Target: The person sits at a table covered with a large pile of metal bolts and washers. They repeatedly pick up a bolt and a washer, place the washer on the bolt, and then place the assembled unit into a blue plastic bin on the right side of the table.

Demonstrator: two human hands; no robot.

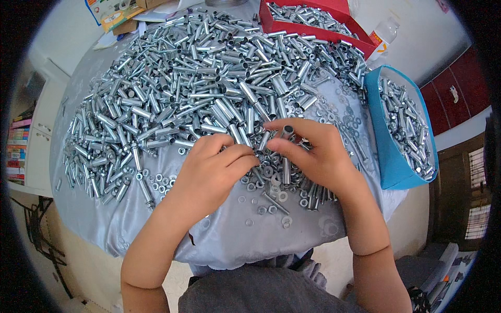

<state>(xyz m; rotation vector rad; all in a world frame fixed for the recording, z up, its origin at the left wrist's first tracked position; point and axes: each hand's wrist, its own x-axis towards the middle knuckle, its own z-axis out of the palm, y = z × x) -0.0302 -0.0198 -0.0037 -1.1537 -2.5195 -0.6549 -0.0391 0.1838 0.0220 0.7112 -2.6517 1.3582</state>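
Note:
My right hand is closed around a shiny metal sleeve, held upright with its dark hollow end facing up. The thumb lies across the sleeve's middle. Close by on the left, my left hand has its fingers curled down at the near edge of a big heap of metal sleeves. Its fingertips are partly hidden, and whatever they hold cannot be made out. Below and between the hands lie loose washers, hex nuts and a bolt.
The heap covers much of the round table with its silvery cloth. A blue fabric bin full of metal parts stands at right, a red box of parts at the back. Beside it is a plastic bottle. Assembled anchor bolts lie at left.

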